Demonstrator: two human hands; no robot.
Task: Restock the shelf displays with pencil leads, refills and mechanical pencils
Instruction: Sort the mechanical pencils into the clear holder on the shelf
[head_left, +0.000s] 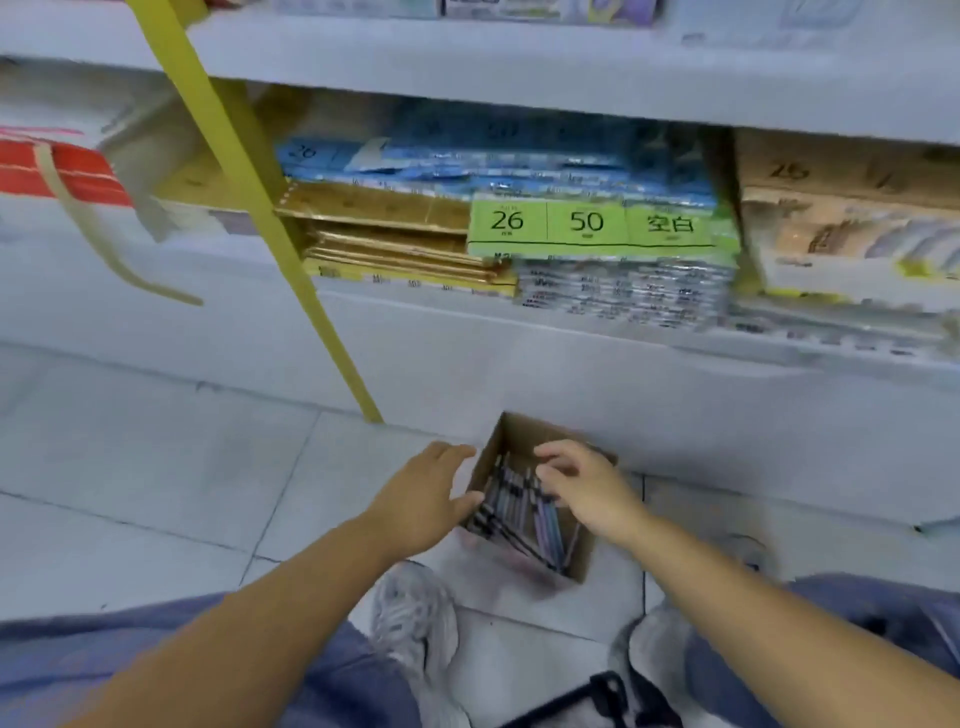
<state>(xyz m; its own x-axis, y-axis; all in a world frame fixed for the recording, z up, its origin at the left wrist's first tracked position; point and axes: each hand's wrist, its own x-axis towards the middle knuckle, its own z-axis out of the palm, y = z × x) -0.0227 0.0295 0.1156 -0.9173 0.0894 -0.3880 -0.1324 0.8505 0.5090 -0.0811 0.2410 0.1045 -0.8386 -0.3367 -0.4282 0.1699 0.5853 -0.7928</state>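
Note:
A small open cardboard box (584, 558) stands on the tiled floor against the base of the shelf unit. Inside it lie several mechanical pencils (511, 506) in dark, grey and pastel colours. My left hand (423, 493) rests against the box's left wall with its fingers straight. My right hand (587, 480) hovers over the box's opening, fingers curled down toward the pencils. Whether it holds one is hidden by the hand itself.
The bottom shelf (623, 332) holds stacked packs with green labels (589, 223) reading 26 and 50, gold packs (395, 239) to their left and cartons (852, 218) at right. A yellow upright (291, 244) slants down to the floor. My shoes (415, 623) and knees are below.

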